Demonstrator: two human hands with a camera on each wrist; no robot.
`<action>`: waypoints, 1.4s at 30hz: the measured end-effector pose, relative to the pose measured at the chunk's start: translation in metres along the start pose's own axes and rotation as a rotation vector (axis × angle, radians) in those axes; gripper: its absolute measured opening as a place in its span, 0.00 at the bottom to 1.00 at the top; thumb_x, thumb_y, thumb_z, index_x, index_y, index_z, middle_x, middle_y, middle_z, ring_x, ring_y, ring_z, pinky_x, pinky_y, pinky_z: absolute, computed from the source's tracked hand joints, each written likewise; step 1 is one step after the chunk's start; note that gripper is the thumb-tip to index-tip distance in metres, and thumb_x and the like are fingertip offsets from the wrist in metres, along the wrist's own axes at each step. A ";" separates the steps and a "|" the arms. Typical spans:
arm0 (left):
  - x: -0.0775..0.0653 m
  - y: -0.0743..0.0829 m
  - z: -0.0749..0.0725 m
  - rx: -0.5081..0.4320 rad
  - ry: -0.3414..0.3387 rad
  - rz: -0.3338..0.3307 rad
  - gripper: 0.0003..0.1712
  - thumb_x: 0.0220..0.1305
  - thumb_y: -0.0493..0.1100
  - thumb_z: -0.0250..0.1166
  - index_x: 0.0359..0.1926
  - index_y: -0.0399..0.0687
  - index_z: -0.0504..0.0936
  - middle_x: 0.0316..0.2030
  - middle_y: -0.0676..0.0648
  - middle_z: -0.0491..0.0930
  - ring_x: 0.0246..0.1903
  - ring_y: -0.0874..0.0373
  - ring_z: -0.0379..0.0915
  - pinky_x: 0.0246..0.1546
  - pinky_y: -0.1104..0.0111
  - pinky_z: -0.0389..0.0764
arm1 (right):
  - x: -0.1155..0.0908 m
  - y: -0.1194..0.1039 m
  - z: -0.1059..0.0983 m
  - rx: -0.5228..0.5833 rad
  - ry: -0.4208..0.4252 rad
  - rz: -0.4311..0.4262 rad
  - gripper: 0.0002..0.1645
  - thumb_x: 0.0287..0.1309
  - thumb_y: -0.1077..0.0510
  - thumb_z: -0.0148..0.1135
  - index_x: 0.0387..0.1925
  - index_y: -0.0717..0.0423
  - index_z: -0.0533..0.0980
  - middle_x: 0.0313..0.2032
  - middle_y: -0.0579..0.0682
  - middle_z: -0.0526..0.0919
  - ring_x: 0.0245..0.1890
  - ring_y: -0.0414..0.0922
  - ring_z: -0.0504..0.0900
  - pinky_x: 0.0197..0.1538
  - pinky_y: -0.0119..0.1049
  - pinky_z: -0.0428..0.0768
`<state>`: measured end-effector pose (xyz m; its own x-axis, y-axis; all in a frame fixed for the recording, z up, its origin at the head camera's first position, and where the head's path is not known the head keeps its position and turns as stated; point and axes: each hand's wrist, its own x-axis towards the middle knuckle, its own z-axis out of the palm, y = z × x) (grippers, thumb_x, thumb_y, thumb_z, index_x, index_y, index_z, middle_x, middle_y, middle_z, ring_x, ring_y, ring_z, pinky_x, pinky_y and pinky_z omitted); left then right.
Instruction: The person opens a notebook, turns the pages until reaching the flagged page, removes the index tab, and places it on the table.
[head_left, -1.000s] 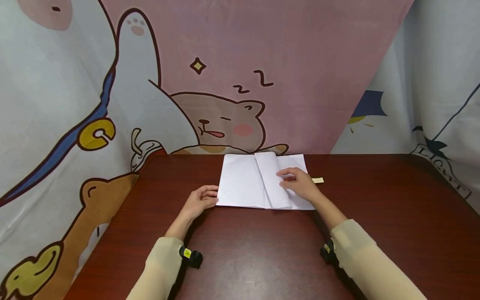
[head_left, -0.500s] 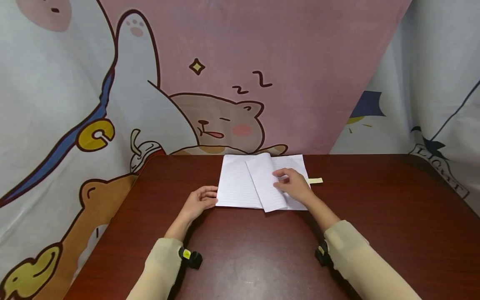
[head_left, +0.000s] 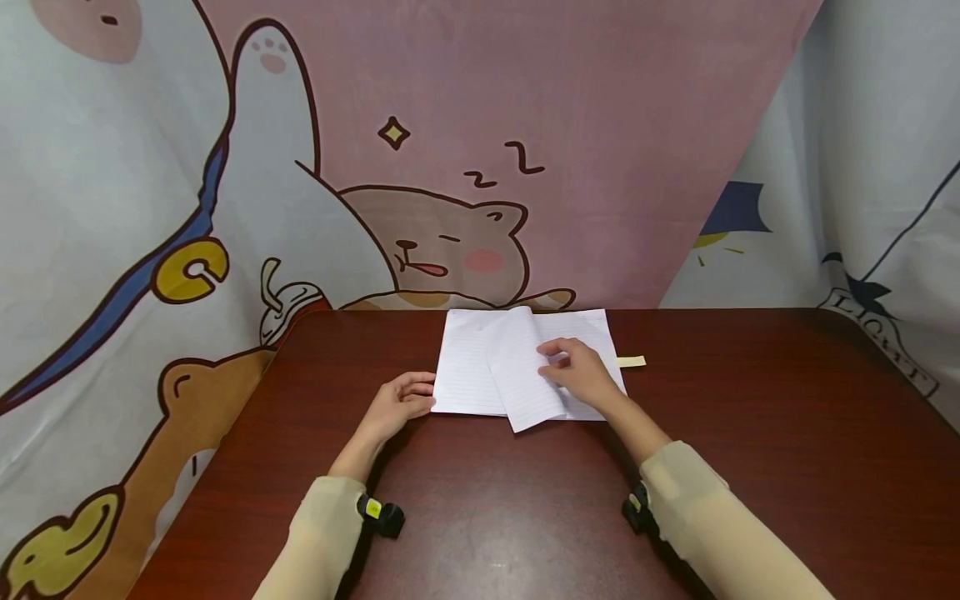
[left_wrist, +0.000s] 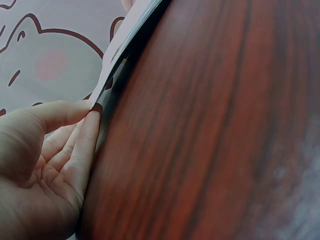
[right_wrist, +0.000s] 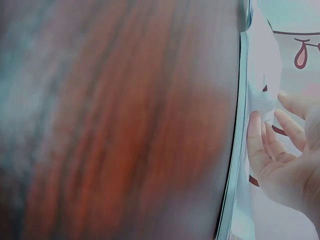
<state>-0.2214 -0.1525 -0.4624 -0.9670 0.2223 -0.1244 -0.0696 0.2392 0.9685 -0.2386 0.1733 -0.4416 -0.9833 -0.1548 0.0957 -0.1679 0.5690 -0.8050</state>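
Observation:
An open lined notebook (head_left: 467, 354) lies at the table's far edge. My left hand (head_left: 392, 407) holds its left edge. In the left wrist view, the thumb and a finger of the left hand (left_wrist: 57, 145) meet around the notebook's edge. One loose page (head_left: 522, 375) stands partly turned, curving leftward over the left half, its lower corner jutting past the notebook's near edge. Beside that page, my right hand (head_left: 581, 373) touches it from the right with extended fingers. The right wrist view has the right hand (right_wrist: 285, 145) with fingers spread apart against the paper.
A pale yellow tab (head_left: 632, 362) sticks out from the notebook's right side. The dark wooden table (head_left: 495, 517) extends toward me. Behind it hangs a cartoon-printed cloth (head_left: 600, 150). A small black wrist camera (head_left: 384, 517) sits by each sleeve.
The right hand has moved left, pushing the page further over the left half, so its lower corner swings left and nearer. The left hand stays on the left edge.

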 end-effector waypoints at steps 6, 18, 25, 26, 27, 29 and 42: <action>0.000 -0.001 0.000 -0.001 0.004 -0.005 0.25 0.66 0.30 0.63 0.64 0.36 0.74 0.53 0.31 0.78 0.39 0.65 0.80 0.42 0.75 0.83 | 0.000 0.000 0.002 0.021 -0.003 -0.003 0.21 0.59 0.63 0.67 0.54 0.63 0.78 0.52 0.63 0.79 0.46 0.54 0.83 0.40 0.33 0.83; 0.001 -0.001 0.000 -0.001 0.000 -0.003 0.25 0.66 0.30 0.63 0.63 0.36 0.74 0.53 0.32 0.79 0.38 0.66 0.80 0.42 0.75 0.83 | 0.001 -0.004 0.009 0.058 -0.023 0.014 0.20 0.58 0.65 0.67 0.53 0.64 0.79 0.52 0.63 0.79 0.45 0.53 0.83 0.39 0.33 0.85; 0.001 -0.001 0.000 0.005 -0.001 -0.004 0.25 0.66 0.31 0.64 0.63 0.37 0.74 0.53 0.33 0.79 0.39 0.65 0.80 0.43 0.73 0.84 | 0.001 -0.007 0.014 0.115 -0.047 0.007 0.20 0.58 0.68 0.66 0.53 0.67 0.78 0.51 0.65 0.79 0.45 0.53 0.83 0.39 0.36 0.87; 0.001 -0.001 0.000 0.006 0.001 -0.005 0.25 0.66 0.31 0.64 0.63 0.37 0.74 0.53 0.33 0.79 0.39 0.65 0.80 0.43 0.73 0.84 | 0.001 -0.007 0.015 0.130 -0.055 0.007 0.20 0.58 0.68 0.66 0.53 0.67 0.78 0.52 0.65 0.79 0.44 0.53 0.83 0.39 0.36 0.87; 0.001 -0.001 0.000 0.005 0.001 -0.006 0.25 0.66 0.31 0.64 0.63 0.37 0.74 0.53 0.33 0.79 0.39 0.65 0.80 0.43 0.73 0.84 | 0.001 -0.007 0.016 0.141 -0.061 0.005 0.20 0.58 0.68 0.66 0.53 0.68 0.78 0.52 0.65 0.79 0.44 0.52 0.83 0.39 0.36 0.87; 0.002 -0.002 0.000 0.004 0.003 -0.009 0.25 0.66 0.31 0.64 0.63 0.37 0.75 0.53 0.33 0.79 0.39 0.65 0.80 0.42 0.73 0.84 | 0.001 -0.007 0.017 0.152 -0.068 -0.001 0.20 0.58 0.69 0.66 0.53 0.68 0.78 0.52 0.65 0.79 0.43 0.51 0.83 0.39 0.35 0.87; 0.001 0.000 0.000 -0.005 0.002 -0.008 0.25 0.66 0.31 0.63 0.64 0.36 0.74 0.53 0.32 0.79 0.40 0.63 0.80 0.42 0.74 0.83 | 0.000 -0.010 0.021 0.097 -0.096 -0.042 0.17 0.59 0.65 0.67 0.51 0.64 0.81 0.50 0.61 0.84 0.45 0.51 0.83 0.43 0.33 0.85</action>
<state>-0.2221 -0.1521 -0.4627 -0.9669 0.2186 -0.1313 -0.0782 0.2362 0.9686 -0.2358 0.1505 -0.4453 -0.9635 -0.2561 0.0774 -0.1963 0.4801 -0.8550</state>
